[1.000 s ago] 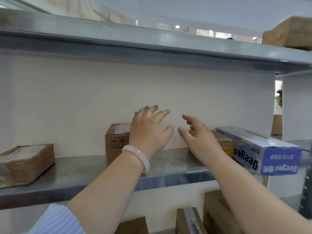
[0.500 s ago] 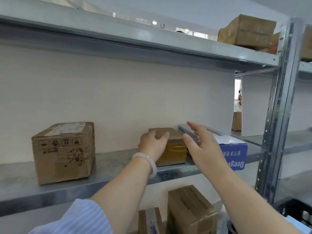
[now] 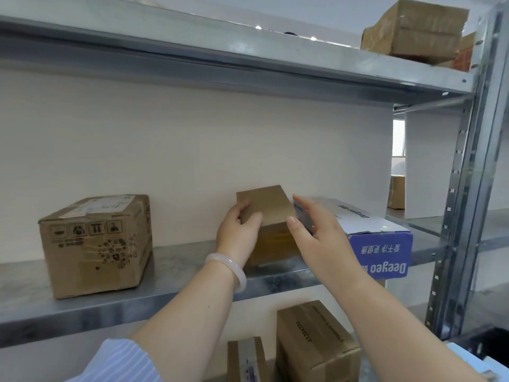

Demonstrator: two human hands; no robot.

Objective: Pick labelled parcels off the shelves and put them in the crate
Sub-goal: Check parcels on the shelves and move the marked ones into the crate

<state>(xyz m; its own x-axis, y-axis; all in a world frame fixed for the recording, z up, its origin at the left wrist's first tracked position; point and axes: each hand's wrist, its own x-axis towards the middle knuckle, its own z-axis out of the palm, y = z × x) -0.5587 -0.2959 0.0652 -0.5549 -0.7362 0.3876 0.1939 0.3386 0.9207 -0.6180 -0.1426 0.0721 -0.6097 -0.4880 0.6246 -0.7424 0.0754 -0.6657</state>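
Observation:
A small brown cardboard parcel (image 3: 268,208) stands on the middle metal shelf (image 3: 176,260), tipped slightly toward me. My left hand (image 3: 237,232) grips its left side, thumb on top and fingers curled round the edge. My right hand (image 3: 316,235) reaches to the parcel's right side with fingers extended, thumb near the top front corner; whether it touches is unclear. A larger brown parcel (image 3: 96,244) with a white label on top sits to the left on the same shelf. No crate is clearly in view.
A blue and white Deeyeo box (image 3: 380,244) lies just right of the small parcel. Brown boxes (image 3: 316,343) stand on the shelf below. More boxes (image 3: 416,28) sit on the top shelf at right. A steel upright (image 3: 465,188) bounds the right side.
The view has swung right along the shelf. My left hand moved from the larger box to the small parcel and closed on it; the right hand came in beside it, and the parcel has tipped forward.

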